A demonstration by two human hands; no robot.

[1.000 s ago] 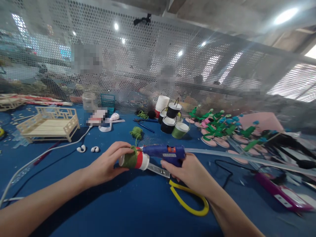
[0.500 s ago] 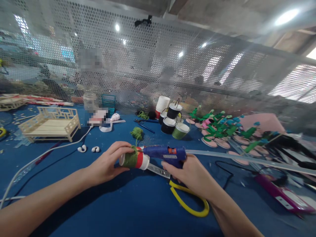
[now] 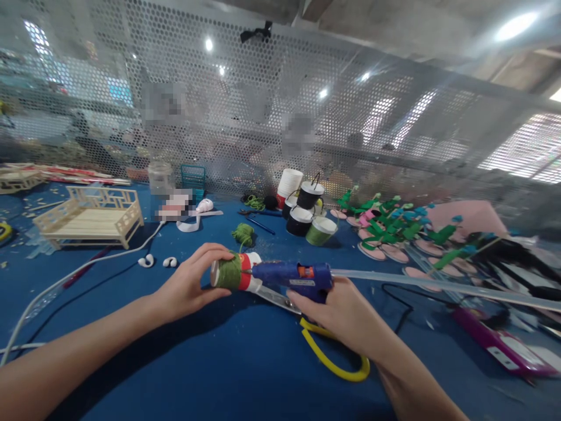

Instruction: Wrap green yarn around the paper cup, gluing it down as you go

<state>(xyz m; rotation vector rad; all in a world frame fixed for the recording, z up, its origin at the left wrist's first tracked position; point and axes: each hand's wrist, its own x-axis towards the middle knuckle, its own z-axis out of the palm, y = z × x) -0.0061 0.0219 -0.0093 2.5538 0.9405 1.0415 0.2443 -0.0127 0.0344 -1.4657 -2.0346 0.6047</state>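
Note:
My left hand (image 3: 188,286) grips a paper cup (image 3: 244,273) lying on its side. Green yarn covers the end near my fingers, and a red band and white rim show beyond it. From the cup a strand runs back to a small ball of green yarn (image 3: 243,234). My right hand (image 3: 337,310) is closed round the handle of a blue hot glue gun (image 3: 291,273). Its nozzle points left and meets the cup at the edge of the yarn, with a long clear glue stick (image 3: 394,279) out of its back. Yellow-handled scissors (image 3: 335,359) lie below both.
Yarn-wrapped cups (image 3: 321,230) and a stack of white cups (image 3: 290,184) stand behind. Green paper plants (image 3: 394,228) crowd the right, near a purple power strip (image 3: 504,345). At left are a small wooden bench (image 3: 90,219), earbuds (image 3: 170,262) and a white cable (image 3: 87,264).
The cup has turned slightly in my left hand, and its rim now sits higher. The glue gun's nozzle has come down a little along the yarn's edge.

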